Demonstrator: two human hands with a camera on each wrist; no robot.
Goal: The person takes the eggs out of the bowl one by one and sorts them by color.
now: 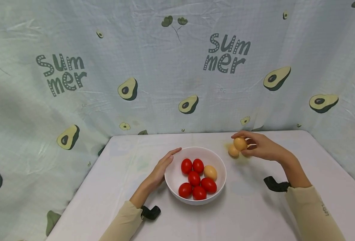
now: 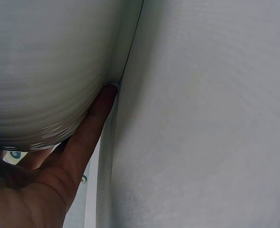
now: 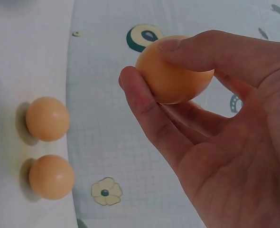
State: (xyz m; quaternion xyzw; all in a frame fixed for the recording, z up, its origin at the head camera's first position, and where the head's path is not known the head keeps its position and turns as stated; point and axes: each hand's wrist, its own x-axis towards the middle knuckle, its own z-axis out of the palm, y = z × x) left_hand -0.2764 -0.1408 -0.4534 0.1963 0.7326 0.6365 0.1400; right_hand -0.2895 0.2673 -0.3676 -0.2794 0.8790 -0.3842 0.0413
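Observation:
My right hand (image 1: 263,146) pinches a light brown egg (image 3: 171,71) between thumb and fingers, raised above the table's far right part. Two more brown eggs (image 3: 48,118) lie on the tabletop below it in the right wrist view; the head view shows one beside the held egg (image 1: 240,144). With fairly straight fingers, my left hand (image 1: 160,169) touches the left side of a white bowl (image 1: 172,185). Inside the bowl are several red oval tomatoes (image 1: 194,178) and one yellowish egg (image 1: 210,172). The left wrist view shows the bowl's outer wall (image 2: 45,71) against the fingers.
A white cloth-covered table (image 1: 240,214) carries everything. Behind its far edge hangs a pale curtain (image 1: 153,113) printed with avocados and lettering. Each wrist wears a black camera mount (image 1: 276,184).

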